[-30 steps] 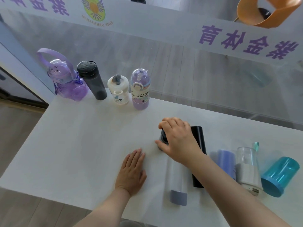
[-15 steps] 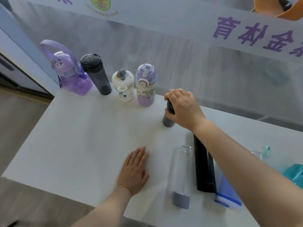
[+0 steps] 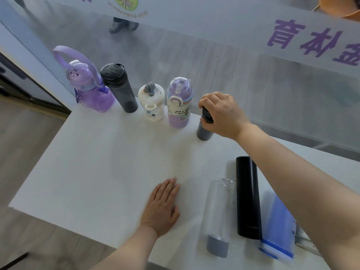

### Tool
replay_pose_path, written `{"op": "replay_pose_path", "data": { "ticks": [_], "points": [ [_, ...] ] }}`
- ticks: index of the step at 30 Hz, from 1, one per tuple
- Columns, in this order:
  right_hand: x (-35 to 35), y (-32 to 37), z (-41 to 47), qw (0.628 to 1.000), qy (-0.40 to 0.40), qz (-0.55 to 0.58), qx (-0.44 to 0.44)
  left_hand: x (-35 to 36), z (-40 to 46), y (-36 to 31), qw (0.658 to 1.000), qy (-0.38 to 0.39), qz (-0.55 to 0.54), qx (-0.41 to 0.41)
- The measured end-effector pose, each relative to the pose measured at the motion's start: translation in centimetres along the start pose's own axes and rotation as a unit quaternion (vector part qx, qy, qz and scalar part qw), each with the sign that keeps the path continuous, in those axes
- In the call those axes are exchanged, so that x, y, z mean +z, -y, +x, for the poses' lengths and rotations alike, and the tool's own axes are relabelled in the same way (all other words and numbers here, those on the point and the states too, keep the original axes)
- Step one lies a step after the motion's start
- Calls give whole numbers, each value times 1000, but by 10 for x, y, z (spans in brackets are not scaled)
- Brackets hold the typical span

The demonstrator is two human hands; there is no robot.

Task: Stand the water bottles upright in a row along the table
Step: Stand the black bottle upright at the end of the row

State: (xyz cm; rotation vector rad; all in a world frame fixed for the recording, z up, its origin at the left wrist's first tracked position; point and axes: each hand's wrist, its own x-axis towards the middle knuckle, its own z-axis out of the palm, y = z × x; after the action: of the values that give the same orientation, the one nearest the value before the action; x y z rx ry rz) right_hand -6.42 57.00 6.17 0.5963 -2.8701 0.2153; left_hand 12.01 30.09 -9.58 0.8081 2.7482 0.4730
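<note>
Table (image 3: 93,172): smooth matt white top under my flat left hand (image 3: 162,207). Grey bottle (image 3: 204,131) in my right hand (image 3: 224,115): matt finish. Purple jug (image 3: 91,92): glossy translucent plastic. Smoky tumbler (image 3: 121,90): semi-translucent dark plastic. Clear bottle (image 3: 219,207): transparent, matt grey base. Black flask (image 3: 248,197): matt, smooth.

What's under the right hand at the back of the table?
The right hand grips the top of a small dark grey bottle, standing on the table next to the purple cartoon bottle. The hand covers most of its cap.
</note>
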Motion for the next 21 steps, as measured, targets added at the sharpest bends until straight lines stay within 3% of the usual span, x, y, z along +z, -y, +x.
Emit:
{"op": "replay_pose_path", "data": {
  "ticks": [8,17,21],
  "points": [
    [-7,-1,-3,1000,12,-3,6,-1,0,2,1000,4,-10,-4],
    [-32,23,-54,990,-128,35,37,-2,0,1,1000,7,-5,-3],
    [-12,38,-98,981,-125,108,100,-2,0,0,1000,1,-10,-4]
  ]
}}
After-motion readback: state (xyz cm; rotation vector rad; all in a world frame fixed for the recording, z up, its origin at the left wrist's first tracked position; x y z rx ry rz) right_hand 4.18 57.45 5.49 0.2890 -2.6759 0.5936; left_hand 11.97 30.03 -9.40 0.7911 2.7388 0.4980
